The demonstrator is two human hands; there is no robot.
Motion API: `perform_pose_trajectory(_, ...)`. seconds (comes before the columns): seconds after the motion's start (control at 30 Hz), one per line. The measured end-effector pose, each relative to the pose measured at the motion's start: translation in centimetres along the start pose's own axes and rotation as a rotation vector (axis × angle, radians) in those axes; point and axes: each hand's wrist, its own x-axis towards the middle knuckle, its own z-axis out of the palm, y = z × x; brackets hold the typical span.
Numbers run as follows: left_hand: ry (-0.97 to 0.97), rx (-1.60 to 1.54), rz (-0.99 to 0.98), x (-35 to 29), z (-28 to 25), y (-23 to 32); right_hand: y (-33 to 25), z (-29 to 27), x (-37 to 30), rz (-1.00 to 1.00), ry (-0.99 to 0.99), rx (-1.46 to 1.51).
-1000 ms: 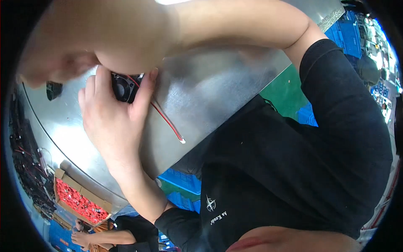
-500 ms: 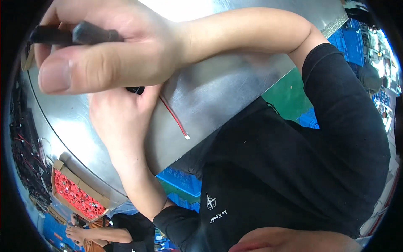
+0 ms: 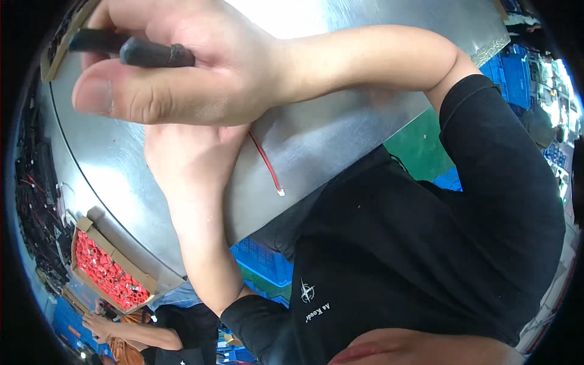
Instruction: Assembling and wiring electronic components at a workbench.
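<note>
My right hand (image 3: 176, 73), at the upper left, is closed around a tool with two black handles (image 3: 155, 53), whose ends stick out past the thumb. The tool's working end is hidden inside and behind the hand. Just beneath it, my left hand (image 3: 188, 149) rests low over the metal table (image 3: 261, 213). The right hand covers the left hand's fingers, so whatever they grip cannot be seen. From beside the left hand runs a thin red and dark cable (image 3: 266, 159), lying across the metal and ending in a small white connector (image 3: 281, 192).
A cardboard box of red parts (image 3: 109, 271) stands beyond the table's left edge. Dark cabled parts (image 3: 42, 188) are heaped farther left. A co-worker's arms (image 3: 134, 333) show at the lower left. Blue crates (image 3: 264, 264) sit below the table.
Both hands and the cable appear slightly farther right, along with the table edge. A black piece seen by the left thumb is now covered by my right hand.
</note>
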Motion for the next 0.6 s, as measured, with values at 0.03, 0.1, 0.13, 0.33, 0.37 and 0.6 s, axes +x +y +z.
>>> perform_pose_trajectory(0.03,-0.010,0.009,0.016,0.0,0.1,-0.1,0.0,0.1,0.0,0.027,-0.020,-0.027)
perform_pose_trajectory(0.1,-0.022,0.020,0.036,-0.2,0.2,0.0,0.2,0.4,-0.2,0.052,-0.036,-0.053)
perform_pose_trajectory(0.13,-0.017,0.055,0.025,0.0,0.2,0.2,0.6,0.4,-0.3,0.050,-0.055,0.025)
perform_pose_trajectory(0.33,0.062,0.244,0.072,-0.1,0.8,0.4,3.1,-0.6,1.7,-0.015,-0.121,0.260)
perform_pose_trajectory(0.37,0.090,0.262,0.102,0.3,1.1,0.6,3.4,-1.8,2.2,-0.023,-0.133,0.257)
perform_pose_trajectory(0.6,0.032,0.206,0.117,0.7,0.0,0.2,5.8,-6.1,5.0,-0.065,-0.227,0.285)
